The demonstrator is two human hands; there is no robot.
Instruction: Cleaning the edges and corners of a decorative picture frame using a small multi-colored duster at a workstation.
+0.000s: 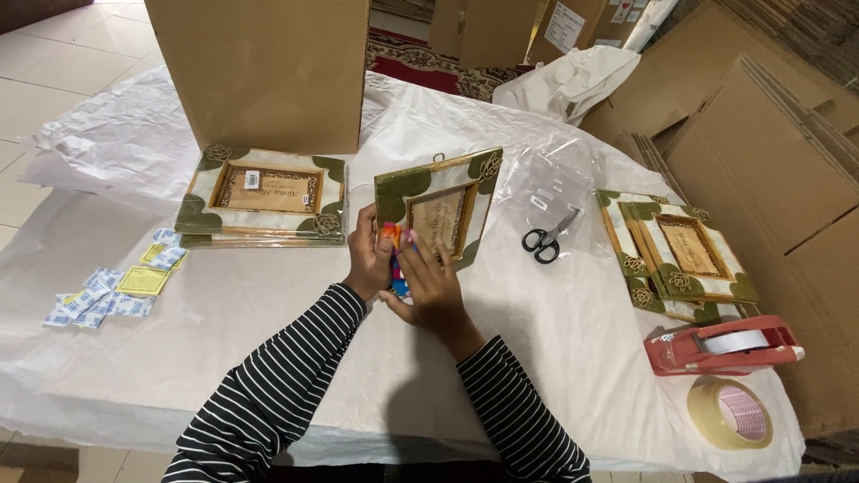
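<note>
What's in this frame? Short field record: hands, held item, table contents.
left hand: grips the lower left edge of the tilted frame
right hand: on a small multicoloured item at the frame's lower edge
held frame: green and cream plaque, tilted up off the table
left of hands: stack of wrapped frames, small white and blue sachets
right of hands: scissors, two more frames, red tape dispenser, tape roll
behind: cardboard box
surface: table covered in white paper
</note>
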